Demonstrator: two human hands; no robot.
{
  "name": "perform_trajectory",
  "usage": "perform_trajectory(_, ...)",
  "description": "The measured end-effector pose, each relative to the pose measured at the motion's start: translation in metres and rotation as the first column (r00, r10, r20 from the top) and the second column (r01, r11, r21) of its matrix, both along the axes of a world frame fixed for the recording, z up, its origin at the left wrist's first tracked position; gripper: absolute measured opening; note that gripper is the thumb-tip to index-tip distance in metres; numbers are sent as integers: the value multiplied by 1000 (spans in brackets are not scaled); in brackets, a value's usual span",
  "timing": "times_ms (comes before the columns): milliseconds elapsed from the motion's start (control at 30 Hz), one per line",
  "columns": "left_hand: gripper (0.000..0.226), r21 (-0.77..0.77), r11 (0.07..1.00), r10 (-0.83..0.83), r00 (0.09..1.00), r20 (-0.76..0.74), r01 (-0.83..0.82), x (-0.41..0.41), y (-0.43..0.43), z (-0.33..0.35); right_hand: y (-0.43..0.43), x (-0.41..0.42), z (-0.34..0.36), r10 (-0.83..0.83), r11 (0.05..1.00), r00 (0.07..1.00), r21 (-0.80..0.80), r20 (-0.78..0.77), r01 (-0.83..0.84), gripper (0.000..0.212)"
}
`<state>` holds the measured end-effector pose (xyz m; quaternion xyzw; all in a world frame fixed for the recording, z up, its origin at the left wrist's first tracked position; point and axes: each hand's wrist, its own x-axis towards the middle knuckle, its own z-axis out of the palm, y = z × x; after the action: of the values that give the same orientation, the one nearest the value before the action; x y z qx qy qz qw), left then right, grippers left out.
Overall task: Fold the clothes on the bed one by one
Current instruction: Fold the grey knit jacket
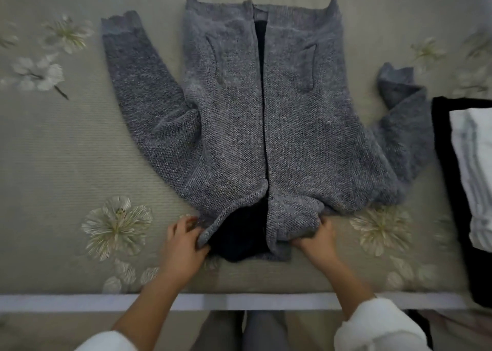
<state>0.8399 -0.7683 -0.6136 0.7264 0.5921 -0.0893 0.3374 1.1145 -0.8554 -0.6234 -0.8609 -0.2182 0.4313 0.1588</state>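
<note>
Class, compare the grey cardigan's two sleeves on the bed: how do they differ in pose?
The left sleeve lies stretched out flat; the right sleeve is bent, its end crumpled. The left sleeve has only bedspread beside it; the right sleeve runs beside the folded pile. Both share the cardigan's grey knit.

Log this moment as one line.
item: grey knit cardigan flat on bed, front open | left grip: holds near edge | right grip: holds near edge | sleeves: spread, unfolded | folded clothes: far right
</note>
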Motion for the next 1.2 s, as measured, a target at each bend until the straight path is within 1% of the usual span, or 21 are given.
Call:
perform_trajectory(67,19,-94,996,12,985,175,5,12,6,14,4,-9,-2,-76,994,990,68,-123,84,59)
perform_trajectory(133,26,-272,962,71,950,303,15,27,12,32,9,-14,7,-199,958,942,149,-271,245,16)
perform_trajectory(167,26,-341,940,105,944,314,10,33,14,41,11,-15,11,-285,912,889,183,-358,366,8)
perform_trajectory(233,18,-487,873,174,945,276,-18,38,17,54,11,-13,27,-421,817,735,130,-531,562,13)
perform_trajectory(267,19,-560,828,174,959,225,-19,37,17,56,8,-10,34,-418,834,705,66,-573,548,15)
perform_trajectory(400,34,-770,637,-115,992,-60,28,20,12,61,-20,4,79,-192,971,734,-237,-652,44,23)
perform_trajectory(467,45,-865,501,-28,999,-35,-17,20,15,72,-20,14,96,-204,948,711,-317,-673,-29,35)
perform_trajectory(567,53,-906,416,321,945,64,-80,33,46,97,7,28,117,-367,928,577,-246,-730,278,35)
perform_trajectory(633,35,-923,370,699,686,202,-107,46,77,114,33,40,122,-404,819,439,-105,-802,564,31)
perform_trajectory(667,34,-925,365,841,464,278,-108,54,92,123,45,44,122,-391,712,357,-33,-849,701,26)
perform_trajectory(733,47,-943,316,947,-32,321,-104,66,114,127,64,51,117,-354,473,238,46,-904,880,13)
perform_trajectory(767,55,-936,319,929,-146,340,-149,71,119,122,72,53,113,-378,438,271,87,-885,895,14)
perform_trajectory(800,57,-895,372,910,-90,404,-247,77,118,117,76,53,106,-447,475,380,144,-810,868,18)
perform_trajectory(833,55,-789,484,871,120,476,-378,81,113,107,79,49,99,-507,568,534,203,-676,797,20)
perform_trajectory(867,52,-611,636,772,402,493,-472,84,105,96,78,43,88,-519,679,688,245,-507,692,21)
perform_trajectory(900,53,-404,783,619,650,441,-472,85,95,83,75,36,78,-461,784,820,277,-340,556,19)
perform_trajectory(933,59,-257,886,459,809,368,-386,84,84,69,71,27,68,-327,879,928,303,-178,368,13)
perform_trajectory(967,69,-187,944,319,900,298,-273,84,73,56,66,19,59,-138,947,990,290,-15,137,9)
perform_trajectory(1033,88,-153,985,102,983,154,-78,83,57,35,58,12,43,237,956,936,108,260,-272,51)
perform_trajectory(1067,93,-141,990,3,999,54,4,84,53,28,57,11,40,338,933,882,6,328,-360,67)
perform_trajectory(1200,84,-24,980,-197,967,-163,196,88,54,12,61,24,24,494,869,787,-185,369,-459,85)
